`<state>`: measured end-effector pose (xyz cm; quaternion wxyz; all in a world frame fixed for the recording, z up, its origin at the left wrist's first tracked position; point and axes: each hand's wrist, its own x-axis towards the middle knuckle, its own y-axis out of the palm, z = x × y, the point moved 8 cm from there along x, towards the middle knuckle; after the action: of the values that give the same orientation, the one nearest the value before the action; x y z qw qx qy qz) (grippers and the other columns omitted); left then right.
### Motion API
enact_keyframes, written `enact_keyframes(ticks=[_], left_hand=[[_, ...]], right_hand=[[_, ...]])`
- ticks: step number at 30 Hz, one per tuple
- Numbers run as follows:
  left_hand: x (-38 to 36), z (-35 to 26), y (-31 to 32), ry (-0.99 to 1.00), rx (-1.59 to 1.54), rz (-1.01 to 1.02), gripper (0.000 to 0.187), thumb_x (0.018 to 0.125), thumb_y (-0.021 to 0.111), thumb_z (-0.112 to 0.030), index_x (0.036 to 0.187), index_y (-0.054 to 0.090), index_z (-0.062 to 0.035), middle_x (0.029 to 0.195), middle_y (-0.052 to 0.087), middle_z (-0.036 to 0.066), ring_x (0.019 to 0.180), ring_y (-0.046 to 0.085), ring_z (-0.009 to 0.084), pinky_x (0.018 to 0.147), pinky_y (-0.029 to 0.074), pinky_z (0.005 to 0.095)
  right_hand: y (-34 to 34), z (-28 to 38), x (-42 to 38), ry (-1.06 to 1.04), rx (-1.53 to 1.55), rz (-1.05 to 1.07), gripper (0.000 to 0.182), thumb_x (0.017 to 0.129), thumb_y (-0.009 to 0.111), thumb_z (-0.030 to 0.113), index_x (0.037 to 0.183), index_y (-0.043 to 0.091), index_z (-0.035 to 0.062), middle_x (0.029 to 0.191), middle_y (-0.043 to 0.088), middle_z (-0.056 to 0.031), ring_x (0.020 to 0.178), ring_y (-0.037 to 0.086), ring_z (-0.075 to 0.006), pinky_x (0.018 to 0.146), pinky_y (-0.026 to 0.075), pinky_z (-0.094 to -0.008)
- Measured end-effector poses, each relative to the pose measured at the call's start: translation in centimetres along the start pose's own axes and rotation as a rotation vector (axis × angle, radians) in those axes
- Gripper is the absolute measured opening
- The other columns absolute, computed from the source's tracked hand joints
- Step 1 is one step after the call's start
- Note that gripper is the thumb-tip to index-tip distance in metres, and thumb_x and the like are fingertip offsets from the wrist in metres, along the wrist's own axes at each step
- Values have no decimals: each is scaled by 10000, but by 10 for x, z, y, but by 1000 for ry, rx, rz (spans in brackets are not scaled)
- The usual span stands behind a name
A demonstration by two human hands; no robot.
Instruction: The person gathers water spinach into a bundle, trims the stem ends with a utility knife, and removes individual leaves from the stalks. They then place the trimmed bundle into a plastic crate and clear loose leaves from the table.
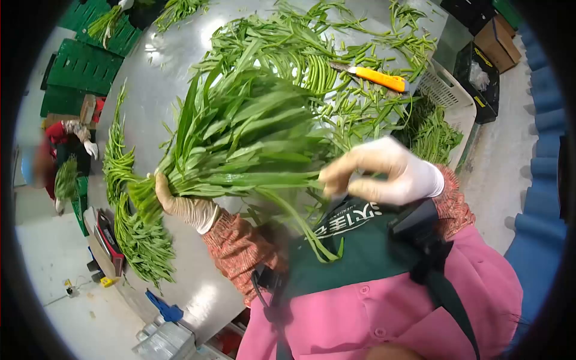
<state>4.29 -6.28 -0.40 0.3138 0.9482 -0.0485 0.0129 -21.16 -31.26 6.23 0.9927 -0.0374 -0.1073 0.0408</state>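
Note:
My left hand (183, 203), gloved, is wrapped round the stem end of a big bunch of water spinach (246, 132). The cut stems stick out to the left of that fist, and the long narrow leaves fan out to the right above the table. At the leafy end, my gloved right hand (387, 171) pinches the tip of a long leaf; it is slightly blurred. A loose stalk (300, 222) hangs from the bunch in front of my green apron (360, 246). Beyond lies a heap of loose water spinach (264, 42).
An orange-handled knife (381, 78) lies among cut stems. To the right stands a white basket (447, 90) with greens. More bunches (141, 240) lie along the left of the metal table (180, 66). A co-worker (57, 141) stands past its left side, near green crates (84, 69).

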Motion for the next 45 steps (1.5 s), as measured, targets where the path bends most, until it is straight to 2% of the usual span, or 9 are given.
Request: enact_keyframes(ticks=[5, 7, 11, 17, 20, 24, 29, 36, 45], left_hand=[[1, 6, -8, -51, -52, -65, 364, 942, 557, -282, 1106, 642, 32, 1061, 687, 214, 928, 691, 334, 813, 600, 478], [-9, 3, 4, -32, -38, -69, 293, 910, 607, -227, 1079, 624, 12, 1037, 667, 167, 917, 675, 299, 796, 605, 448], [-14, -6, 4, 42, 40, -133, 320, 889, 646, -200, 1129, 598, 5, 1056, 654, 145, 924, 670, 283, 792, 605, 438], [-71, -31, 77, 457, 381, -52, 326, 873, 651, -36, 1173, 556, 48, 1035, 634, 118, 932, 621, 234, 891, 531, 392], [-100, -8, 98, 545, 485, 138, 326, 872, 631, 24, 1187, 552, 50, 1066, 634, 134, 939, 615, 233, 904, 514, 394], [-138, 49, 93, 57, 190, 172, 463, 869, 642, 2, 1295, 465, 45, 1102, 602, 162, 1010, 587, 253, 938, 487, 432], [-157, 25, 125, 144, 564, 397, 432, 892, 629, -34, 1293, 481, 34, 1097, 603, 127, 1002, 591, 230, 942, 475, 386], [-122, 31, 90, -52, 294, 139, 245, 826, 692, -12, 1057, 614, 7, 964, 623, 67, 858, 596, 167, 810, 506, 322], [-107, 37, 69, -184, 258, 114, 240, 796, 697, 38, 1025, 627, 19, 898, 645, 67, 750, 636, 165, 712, 551, 313]], right_hand=[[58, -1, 11, 172, 425, 419, 348, 1016, 487, 140, 1322, 562, -10, 1211, 670, -148, 901, 700, -209, 802, 547, -320], [62, -16, 21, -158, -13, 285, 384, 990, 519, 259, 1267, 596, 4, 1025, 708, -170, 778, 692, -316, 723, 553, -390], [5, -79, 19, 383, -929, 13, 397, 918, 563, 392, 1002, 686, 23, 799, 679, -192, 711, 659, -395, 662, 539, -447], [-90, -18, 9, 307, -408, -565, 243, 977, 577, 155, 1104, 649, -38, 852, 707, -70, 745, 638, -97, 686, 517, -278], [-101, 28, 24, -224, -560, -830, 330, 953, 603, 292, 1086, 650, -6, 906, 689, -188, 804, 694, -294, 730, 530, -357], [-71, 25, 53, -420, -598, -583, 511, 982, 544, 441, 1158, 635, -30, 1103, 667, -243, 1054, 638, -378, 901, 502, -413], [-16, -75, 20, 162, -70, 13, 663, 1036, 296, 571, 1330, 578, 47, 1327, 610, -129, 1218, 569, -280, 1050, 419, -372], [23, -87, -28, 49, -1, -98, 1226, 757, 538, 849, 1548, 161, -9, 1512, 368, -225, 1419, 349, -320, 1148, 296, -381], [86, -114, -34, 406, 299, 176, 1149, 730, 869, 196, 1547, 82, 12, 1403, 492, -148, 1233, 491, -196, 1067, 393, -312]])
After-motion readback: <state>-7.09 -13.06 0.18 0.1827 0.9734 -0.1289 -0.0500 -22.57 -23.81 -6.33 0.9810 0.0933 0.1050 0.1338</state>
